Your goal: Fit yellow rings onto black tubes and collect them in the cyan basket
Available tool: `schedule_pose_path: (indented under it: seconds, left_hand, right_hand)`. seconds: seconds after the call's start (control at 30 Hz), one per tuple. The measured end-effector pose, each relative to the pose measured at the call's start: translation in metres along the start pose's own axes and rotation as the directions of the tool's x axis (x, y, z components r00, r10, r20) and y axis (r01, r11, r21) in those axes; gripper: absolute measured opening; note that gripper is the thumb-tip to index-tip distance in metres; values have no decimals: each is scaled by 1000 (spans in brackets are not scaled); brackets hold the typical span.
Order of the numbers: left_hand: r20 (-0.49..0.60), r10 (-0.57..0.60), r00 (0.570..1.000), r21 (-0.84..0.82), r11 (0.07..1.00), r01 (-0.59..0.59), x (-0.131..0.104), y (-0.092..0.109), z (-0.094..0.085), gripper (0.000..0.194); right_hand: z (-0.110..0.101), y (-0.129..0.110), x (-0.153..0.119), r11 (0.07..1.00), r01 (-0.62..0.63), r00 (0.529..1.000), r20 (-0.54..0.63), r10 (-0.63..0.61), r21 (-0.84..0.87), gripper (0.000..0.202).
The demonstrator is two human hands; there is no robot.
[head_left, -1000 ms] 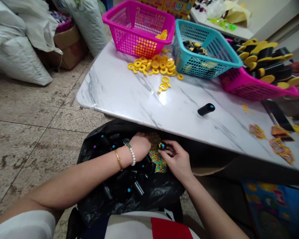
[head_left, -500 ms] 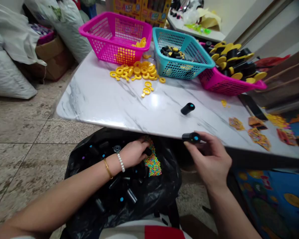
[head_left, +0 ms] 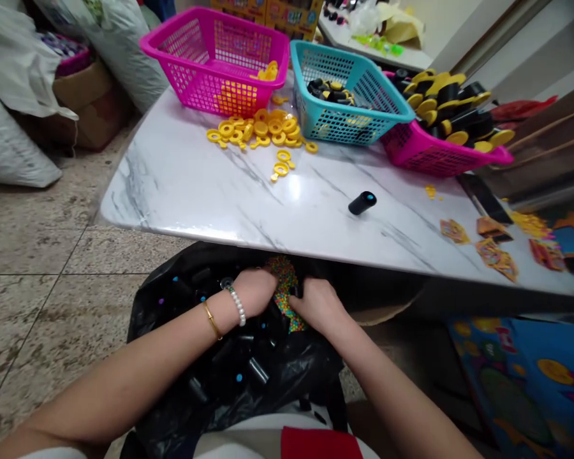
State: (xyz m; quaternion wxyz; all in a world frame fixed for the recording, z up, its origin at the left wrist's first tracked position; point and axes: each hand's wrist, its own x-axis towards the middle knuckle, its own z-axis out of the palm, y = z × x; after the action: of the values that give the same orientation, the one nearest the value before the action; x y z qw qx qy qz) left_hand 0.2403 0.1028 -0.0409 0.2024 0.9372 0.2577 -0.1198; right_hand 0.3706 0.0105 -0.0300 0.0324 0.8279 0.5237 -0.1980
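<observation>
Both hands are down in a black plastic bag (head_left: 310,357) holding black tubes (head_left: 258,370) and small multicoloured beads (head_left: 283,280). My left hand (head_left: 256,290), with a pearl bracelet and gold bangle at its wrist, is curled at the left side of the beads. Its fingertips are hidden, so what they grip does not show. Opposite it, my right hand (head_left: 320,305) is closed around a black tube (head_left: 294,290) at the beads' right edge; only a dark sliver of that tube shows. Another black tube (head_left: 362,203) with a blue spot on its end lies on the table.
The marble-patterned table (head_left: 196,197) lies just beyond the bag. On it are yellow ring caps (head_left: 261,127), a pink basket (head_left: 172,70), a blue basket (head_left: 349,131) and a second pink basket (head_left: 425,156) piled with yellow-capped black tubes. Orange wrappers (head_left: 497,258) lie at right.
My right hand has moved down and left from the table's front edge into the bag, taking its black tube to the beads. My left hand has stayed among the bag's contents, shifting slightly.
</observation>
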Motion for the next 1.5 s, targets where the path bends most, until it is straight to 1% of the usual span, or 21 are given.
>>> schedule_pose_path:
  seconds: [0.13, 0.27, 0.3, 0.37, 0.43, 0.53, 0.6, 0.67, 0.73, 0.83, 0.9, 0.97, 1.07, 1.17, 1.23, 1.3, 1.37, 1.4, 1.43, 1.47, 1.5]
  left_hand:
    - [-21, 12, 1000, -15, 1000, -12, 1, -1, 0, 23]
    - [-71, -5, 997, -60, 998, 1, -1, -5, 0, 27]
    - [-80, -7, 997, -75, 997, 1, -2, -6, 0, 28]
    - [-90, -8, 996, -102, 995, -1, -5, -9, 1, 28]
    - [-97, -5, 995, -122, 992, -7, -7, -12, 3, 27]
    - [-145, 21, 989, -203, 978, -51, -8, -14, 3, 28]
    - [-194, 44, 980, -278, 956, -98, -9, -12, 2, 31]
    - [-235, 72, 969, -330, 932, -149, -9, -9, 0, 33]
    - [-266, 86, 960, -366, 913, -182, -10, -5, -3, 32]
    - [-288, 54, 956, -400, 900, -172, -14, 1, -9, 28]
    - [-286, 20, 958, -403, 905, -139, -16, 4, -10, 28]
    - [-281, -4, 960, -400, 909, -114, -16, 4, -10, 29]
    - [-280, -11, 960, -406, 908, -108, -15, 1, -4, 30]
    - [-273, -1, 962, -401, 909, -113, -13, -1, 1, 30]
    - [-269, -6, 963, -396, 912, -105, -13, -1, 2, 31]
    - [-272, -15, 962, -403, 910, -100, -14, 0, -1, 32]
    - [-264, -27, 964, -442, 892, -96, -15, 1, -6, 34]
    - [-246, -35, 969, -476, 875, -90, -16, 0, -9, 35]
    - [-221, -41, 974, -516, 853, -81, -15, -1, -12, 36]
    - [-194, -47, 980, -557, 828, -71, -15, -2, -13, 36]
    - [-169, -51, 984, -591, 805, -60, -14, -3, -14, 36]
  right_hand:
    - [13, -12, 33, 999, -31, 1000, -7, 31, -25, 23]
    - [11, -14, 31, 999, -32, 997, -77, 32, 6, 33]
    - [10, -11, 25, 998, -12, 994, -107, 19, 69, 34]
    - [11, -2, 10, 954, 73, 982, -188, -18, 291, 33]
    - [13, 8, -6, 839, 190, 956, -292, -38, 511, 30]
    - [14, 19, -27, 727, 317, 910, -412, -52, 609, 26]
    - [6, 23, -37, 712, 361, 885, -461, -59, 602, 28]
    - [-9, 27, -43, 727, 384, 856, -516, -48, 569, 31]
    - [-31, 35, -44, 773, 376, 801, -599, 6, 511, 32]
    - [-67, 55, -36, 835, 285, 702, -695, 152, 470, 31]
    - [-87, 71, -25, 820, 252, 691, -689, 219, 514, 28]
    - [-98, 85, -11, 783, 275, 705, -671, 230, 558, 28]
    - [-105, 99, 16, 780, 305, 686, -694, 218, 547, 32]
    - [-110, 107, 44, 875, 218, 661, -725, 194, 432, 34]
    - [-115, 109, 54, 928, 159, 658, -737, 155, 337, 36]
    - [-116, 106, 49, 944, 156, 638, -759, 129, 292, 42]
    - [-109, 92, 28, 941, 176, 572, -808, 142, 290, 42]
    - [-103, 82, 14, 940, 185, 533, -833, 150, 288, 37]
    - [-94, 70, -1, 939, 198, 512, -847, 144, 279, 33]
    - [-84, 57, -14, 932, 245, 553, -828, 92, 267, 30]
    - [-72, 43, -25, 907, 326, 653, -757, -13, 266, 29]
